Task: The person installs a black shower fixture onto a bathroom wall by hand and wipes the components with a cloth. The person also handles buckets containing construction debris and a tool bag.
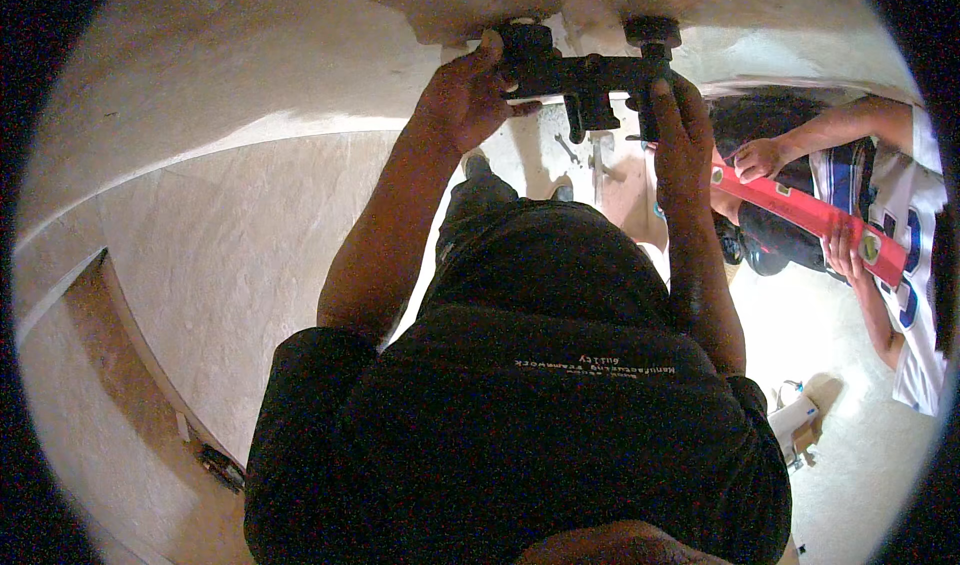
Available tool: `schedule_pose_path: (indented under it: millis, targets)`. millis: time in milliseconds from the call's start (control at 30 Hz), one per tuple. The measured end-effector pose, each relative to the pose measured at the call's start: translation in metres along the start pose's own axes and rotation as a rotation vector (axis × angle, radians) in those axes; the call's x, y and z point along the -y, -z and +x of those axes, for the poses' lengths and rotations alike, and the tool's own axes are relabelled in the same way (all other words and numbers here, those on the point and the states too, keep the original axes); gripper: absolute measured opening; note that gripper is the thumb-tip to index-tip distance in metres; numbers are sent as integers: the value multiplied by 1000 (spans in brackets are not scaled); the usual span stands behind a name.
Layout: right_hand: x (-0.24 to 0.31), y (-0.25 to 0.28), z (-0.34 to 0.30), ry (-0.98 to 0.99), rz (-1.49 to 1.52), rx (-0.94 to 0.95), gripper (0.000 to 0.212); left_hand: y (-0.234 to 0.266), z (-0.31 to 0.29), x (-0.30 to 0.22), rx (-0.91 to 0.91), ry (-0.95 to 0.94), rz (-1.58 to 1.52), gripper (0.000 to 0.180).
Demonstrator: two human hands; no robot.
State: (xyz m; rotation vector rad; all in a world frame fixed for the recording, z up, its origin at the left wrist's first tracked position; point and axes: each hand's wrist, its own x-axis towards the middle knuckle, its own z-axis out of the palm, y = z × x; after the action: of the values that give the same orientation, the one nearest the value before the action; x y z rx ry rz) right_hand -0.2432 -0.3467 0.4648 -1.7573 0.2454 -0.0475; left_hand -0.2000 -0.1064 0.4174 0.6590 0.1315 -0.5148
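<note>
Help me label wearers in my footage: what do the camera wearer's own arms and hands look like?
The left hand and right hand show no gloves. The forearms are uncovered below short black sleeves of a black T-shirt with small pale print.

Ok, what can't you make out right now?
In the head view:
Right hand: some fingertips, hidden behind the black wall mixer.
Red spirit level: bubbles, too small and blurred.
Co-worker's white jersey: cut off by the dark fisheye rim.
Dark object, lower left: too small and dim to identify.
</note>
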Motion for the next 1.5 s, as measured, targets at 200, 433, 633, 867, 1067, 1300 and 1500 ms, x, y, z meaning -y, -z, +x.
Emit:
schedule_pose_path:
  millis: [200,433,633,867,1067,1300,1500]
  targets:
    - [-6,7,5,-13,-7,19,39,-11,-9,-2,165,134,-293,57]
    - [-6,3,8,16,-22,14,40,-4,-5,3,110,52,-160,54]
    - [-3,4,10,52,-80,9,41,-7,-2,-3,134,31,-50,59]
    - [9,4,15,59,-73,10,38,-4,16,-2,214,29,-152,59]
    - [11,3,19,92,-67,-57,35,-7,28,1,251,20,-188,58]
    - [44,-4,13,838,-752,-319,34,-18,15,-9,22,64,-142,46]
    - [56,-35,19,899,-846,-28,30,-15,6,2,61,10,-99,43]
